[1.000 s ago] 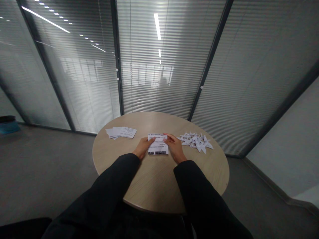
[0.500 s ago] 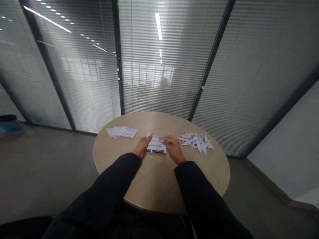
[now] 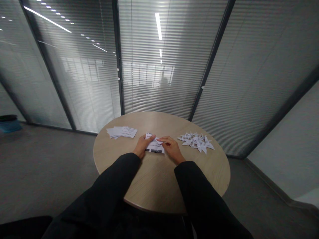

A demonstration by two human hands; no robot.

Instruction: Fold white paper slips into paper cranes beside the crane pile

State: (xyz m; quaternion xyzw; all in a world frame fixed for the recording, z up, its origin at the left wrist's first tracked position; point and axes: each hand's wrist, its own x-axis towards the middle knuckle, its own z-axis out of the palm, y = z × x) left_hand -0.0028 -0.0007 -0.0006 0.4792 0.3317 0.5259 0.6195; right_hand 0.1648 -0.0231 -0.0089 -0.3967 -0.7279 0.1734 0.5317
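Note:
A printed sheet of paper (image 3: pixel 154 147) with dark blocks along its near edge is held between my hands above the middle of the round table (image 3: pixel 154 186). My left hand (image 3: pixel 142 145) grips its left side, thumb on top. At the upper right of the sheet, my right hand (image 3: pixel 171 147) pinches a corner that is folded over. The fingertips under the paper are hidden.
Flat printed sheets (image 3: pixel 122 132) lie overlapping at the table's left. Several folded white paper shapes (image 3: pixel 196 141) with pointed ends are heaped at the right. Glass panels with blinds (image 3: pixel 157 83) stand behind the table. A bin with a blue liner (image 3: pixel 10 124) is on the floor far left.
The paper's right corner is folded further in toward the left, and my right fingers have moved slightly left with it. My left thumb has slid a little to the right across the sheet.

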